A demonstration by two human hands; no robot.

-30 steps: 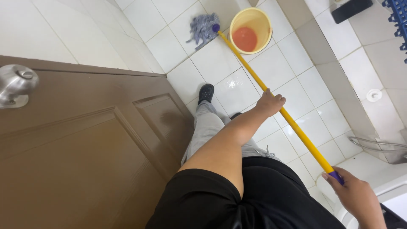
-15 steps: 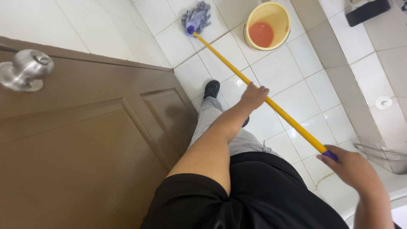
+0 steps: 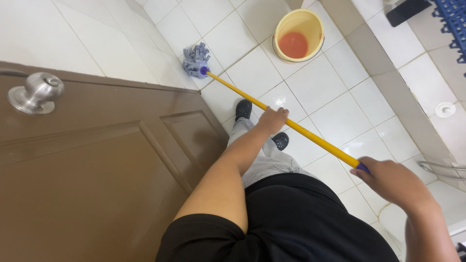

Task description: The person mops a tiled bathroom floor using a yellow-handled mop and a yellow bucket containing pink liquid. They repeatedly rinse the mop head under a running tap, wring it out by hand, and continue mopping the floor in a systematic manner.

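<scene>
Where the mop head point(image 3: 196, 60) lay beside the yellow bucket point(image 3: 298, 35) a second ago, it now sits on the white tiles near the wall by the brown door point(image 3: 97, 174), so the stroke has swept away from the bucket; the left hand point(image 3: 273, 120) is curled round the middle of the yellow handle point(image 3: 286, 123), the right hand point(image 3: 391, 180) clenched over its purple end; grey-blue strands look limp and stringy, the tiled floor point(image 3: 320, 82) glossy, the bucket round with reddish water, the door knob point(image 3: 38, 92) brushed metal
</scene>
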